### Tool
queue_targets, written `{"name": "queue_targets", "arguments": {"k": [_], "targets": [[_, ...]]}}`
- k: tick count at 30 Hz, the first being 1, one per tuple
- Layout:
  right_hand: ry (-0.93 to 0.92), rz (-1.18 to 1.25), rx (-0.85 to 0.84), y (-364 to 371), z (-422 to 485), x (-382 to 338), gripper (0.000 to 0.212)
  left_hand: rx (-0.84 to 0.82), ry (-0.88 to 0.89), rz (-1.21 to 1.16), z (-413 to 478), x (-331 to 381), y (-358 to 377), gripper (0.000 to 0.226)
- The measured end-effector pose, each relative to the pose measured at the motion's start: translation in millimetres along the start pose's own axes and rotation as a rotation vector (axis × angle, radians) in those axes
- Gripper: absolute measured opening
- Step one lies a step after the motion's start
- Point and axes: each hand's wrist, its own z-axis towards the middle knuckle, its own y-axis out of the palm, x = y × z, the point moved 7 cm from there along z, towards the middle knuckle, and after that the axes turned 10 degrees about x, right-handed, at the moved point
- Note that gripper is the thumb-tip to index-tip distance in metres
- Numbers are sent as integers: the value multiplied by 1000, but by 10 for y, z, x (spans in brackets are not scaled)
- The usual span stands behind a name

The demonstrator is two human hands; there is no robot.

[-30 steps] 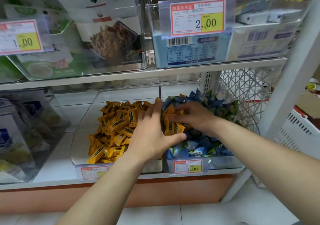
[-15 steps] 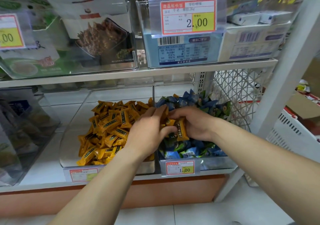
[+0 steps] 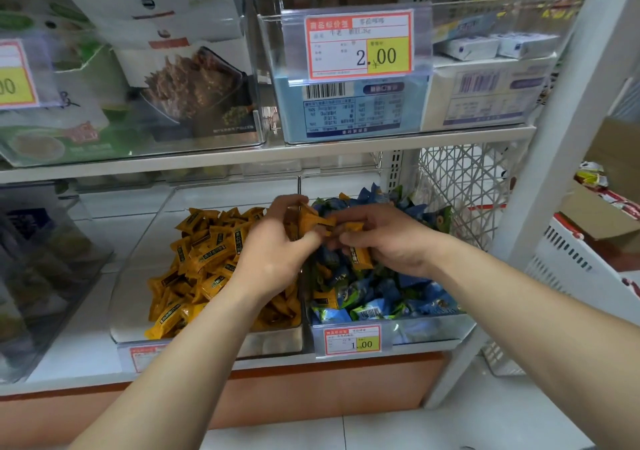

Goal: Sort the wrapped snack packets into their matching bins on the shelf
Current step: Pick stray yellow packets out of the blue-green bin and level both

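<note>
both hands meet over the clear divider (image 3: 300,186) between the two bins on the lower shelf (image 3: 86,359). the left hand (image 3: 273,252) is curled round a bunch of orange packets (image 3: 308,223), and the right hand (image 3: 384,242) pinches at least one more orange packet (image 3: 358,257) under its fingers; both sit above the edge of the right bin (image 3: 433,328), which is heaped with blue and green packets (image 3: 363,297). the left bin (image 3: 138,276) holds the matching orange pile (image 3: 204,259), just beside the left wrist. the likely slip, judging from this, is a spill: the left hand's bundle is loose and fanned out, so a packet could drop from it back into the blue heap while it crosses the divider. a second risk is a mixed grab, since the right hand's fingertips press close to the blue wrappers and could carry one along into the orange bin. a few orange strays look half buried near the front of the right bin, by the lower price tag (image 3: 352,340), and could be missed. the glossy wrappers probably slide easily against each other, so a hurried toss may scatter them over the low front lip onto the floor (image 3: 381,429).
</note>
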Motion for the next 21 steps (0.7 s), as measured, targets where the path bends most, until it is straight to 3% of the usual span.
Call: {"name": "queue_targets", "arguments": {"k": [5,8,11,14,16,18,21], "targets": [[-128,-18,90,305,102,-270,26,288,-96,-221,12,37,-397,43],[-261,-129,141,569,238,-466,25,399,-122,-216,37,-89,-724,43],[-350,-421,232,736,387,-508,39,342,-134,28,30,-319,-924,48],[-329,-565,224,764,473,-401,55,198,-190,318,40,-566,-987,70],[-364,-627,237,629,470,-399,48,187,-141,452,64,-539,-1032,74],[-382,-613,268,411,415,-400,30,216,25,581,57,-304,-1022,66],[-293,-676,210,182,274,-204,11,198,163,554,-47,-53,-861,50]]}}
